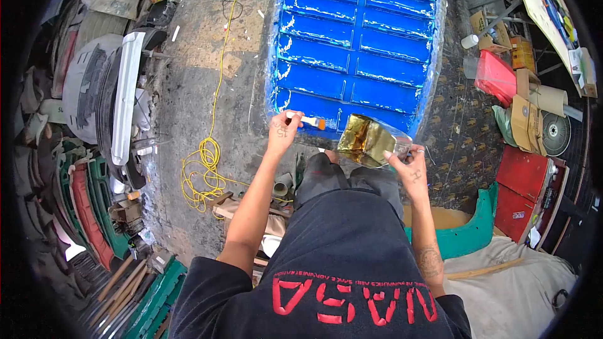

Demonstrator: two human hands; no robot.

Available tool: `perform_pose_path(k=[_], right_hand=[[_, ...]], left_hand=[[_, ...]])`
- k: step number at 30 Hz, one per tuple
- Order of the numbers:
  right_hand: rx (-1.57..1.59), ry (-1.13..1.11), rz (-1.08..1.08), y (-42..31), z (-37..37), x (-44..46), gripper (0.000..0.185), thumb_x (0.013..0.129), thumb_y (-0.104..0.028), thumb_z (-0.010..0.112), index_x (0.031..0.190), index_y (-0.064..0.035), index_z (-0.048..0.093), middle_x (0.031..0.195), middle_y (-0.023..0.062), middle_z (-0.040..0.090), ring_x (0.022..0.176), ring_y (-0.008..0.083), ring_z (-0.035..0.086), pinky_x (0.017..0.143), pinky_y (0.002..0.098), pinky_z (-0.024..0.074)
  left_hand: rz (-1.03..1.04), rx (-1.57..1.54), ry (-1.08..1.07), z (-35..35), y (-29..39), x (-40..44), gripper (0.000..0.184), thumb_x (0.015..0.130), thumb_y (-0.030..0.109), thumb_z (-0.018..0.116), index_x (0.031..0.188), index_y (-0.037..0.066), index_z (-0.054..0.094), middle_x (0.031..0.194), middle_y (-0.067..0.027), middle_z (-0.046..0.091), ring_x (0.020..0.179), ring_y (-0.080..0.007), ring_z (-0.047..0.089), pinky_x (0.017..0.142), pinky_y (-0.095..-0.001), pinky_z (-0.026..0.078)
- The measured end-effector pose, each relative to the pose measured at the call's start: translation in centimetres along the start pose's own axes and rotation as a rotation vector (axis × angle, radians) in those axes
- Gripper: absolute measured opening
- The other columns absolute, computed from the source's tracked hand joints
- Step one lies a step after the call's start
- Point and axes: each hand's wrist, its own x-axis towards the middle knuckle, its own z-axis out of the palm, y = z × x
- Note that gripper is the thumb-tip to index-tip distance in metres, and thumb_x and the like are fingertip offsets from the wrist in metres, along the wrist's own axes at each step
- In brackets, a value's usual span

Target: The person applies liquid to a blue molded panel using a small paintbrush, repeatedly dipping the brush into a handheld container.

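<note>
My left hand (284, 130) is closed around the pale handle of a paintbrush (312, 121), whose orange-brown bristles point right, over the near edge of a blue ribbed mould (355, 36). My right hand (408, 166) grips the rim of a cut-open metal tin (367, 141) with a shiny gold inside, tilted so that its opening faces the brush. What the tin contains cannot be made out. The mould has two columns of slanted recesses, with whitish patches along their ends and a translucent, rough border.
A yellow cable (209, 166) lies coiled on the floor to the left. Stacked bumper-like panels (129, 88) line the left side. On the right are a red cabinet (520, 191), a fan (556, 134), a pink container (496, 78) and a green curved part (461, 232).
</note>
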Motion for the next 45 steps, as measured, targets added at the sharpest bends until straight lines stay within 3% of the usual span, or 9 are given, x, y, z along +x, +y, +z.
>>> perform_pose_path(k=[6,7,10,14,20,29,35,43,45], right_hand=[[0.158,0.034,0.129,0.0,-4.7,-0.5,0.057,0.078,-0.022,0.08,0.115,-0.0001,0.043,0.102,0.0093,0.06,0.09,0.0136,0.058,0.073,0.0254,0.0477],[0.16,0.044,0.062,0.1,-5.3,-0.4,0.047,0.083,-0.02,0.075,0.111,-0.0069,0.04,0.085,0.0,0.049,0.066,0.005,0.044,0.051,0.0212,0.036],[0.152,0.064,0.08,-0.3,-8.0,0.1,0.046,0.084,-0.022,0.074,0.112,-0.0068,0.041,0.091,0.0023,0.052,0.072,0.007,0.048,0.055,0.0223,0.0412],[0.106,0.03,0.108,-0.4,-11.6,1.9,0.047,0.083,-0.023,0.074,0.114,-0.0075,0.042,0.103,0.0049,0.056,0.088,0.0109,0.053,0.068,0.0279,0.0485],[0.102,-0.037,0.089,-1.0,-15.2,4.7,0.052,0.082,-0.025,0.075,0.117,-0.0053,0.042,0.101,0.0036,0.056,0.083,0.0084,0.052,0.063,0.0236,0.0459],[0.085,-0.142,0.01,0.2,-19.2,8.6,0.055,0.081,-0.025,0.076,0.118,-0.0036,0.041,0.098,0.0044,0.055,0.075,0.0076,0.051,0.057,0.0209,0.0408],[0.08,-0.15,0.025,-0.2,-21.0,9.6,0.054,0.082,-0.024,0.075,0.119,-0.0031,0.042,0.097,0.0036,0.055,0.075,0.0069,0.049,0.057,0.0218,0.0385],[0.083,-0.182,-0.017,0.7,-21.7,10.3,0.056,0.082,-0.027,0.075,0.121,-0.0028,0.042,0.1,0.0046,0.056,0.079,0.0082,0.052,0.061,0.0228,0.0428],[0.106,-0.177,0.004,0.8,-21.7,10.6,0.056,0.08,-0.023,0.077,0.119,-0.0012,0.043,0.107,0.0108,0.058,0.093,0.0146,0.057,0.076,0.0298,0.0495]], left_hand=[[0.182,0.356,0.277,-3.2,2.8,-2.2,0.016,0.092,0.013,0.059,0.09,-0.001,0.067,0.065,-0.0094,0.061,0.054,-0.0115,0.05,0.051,-0.0298,0.042],[0.333,0.394,0.307,-2.9,3.4,-2.6,0.013,0.091,0.011,0.059,0.088,0.0,0.064,0.07,-0.012,0.061,0.058,-0.019,0.054,0.055,-0.0338,0.044],[0.662,0.599,0.224,-0.3,1.7,-3.0,0.004,0.085,0.004,0.059,0.087,0.001,0.058,0.084,-0.0172,0.061,0.079,-0.0346,0.059,0.068,-0.0425,0.048],[0.782,0.57,0.095,7.3,1.9,-6.1,0.022,0.083,0.001,0.062,0.105,0.004,0.06,0.087,-0.0165,0.062,0.08,-0.0349,0.06,0.071,-0.0426,0.05],[0.322,0.309,0.238,6.5,1.8,-5.3,0.012,0.091,0.005,0.057,0.091,0.003,0.068,0.09,-0.0173,0.068,0.077,-0.0249,0.065,0.07,-0.0338,0.052],[0.126,0.267,0.441,7.5,4.5,-4.3,0.024,0.094,0.021,0.06,0.09,-0.001,0.069,0.066,-0.0032,0.064,0.058,-0.007,0.053,0.052,-0.0277,0.042],[0.046,0.457,0.582,8.7,3.6,-6.0,0.026,0.09,0.018,0.058,0.083,-0.006,0.066,0.064,-0.0179,0.064,0.057,-0.027,0.063,0.055,-0.0382,0.047],[-0.012,0.324,0.61,12.6,4.1,-3.2,0.029,0.088,0.018,0.057,0.076,-0.008,0.062,0.063,-0.0202,0.063,0.058,-0.0299,0.064,0.058,-0.0416,0.047],[0.008,0.441,0.714,12.0,3.7,-4.4,0.028,0.084,0.02,0.058,0.077,-0.006,0.066,0.066,-0.0191,0.066,0.061,-0.0322,0.066,0.063,-0.0429,0.05]])
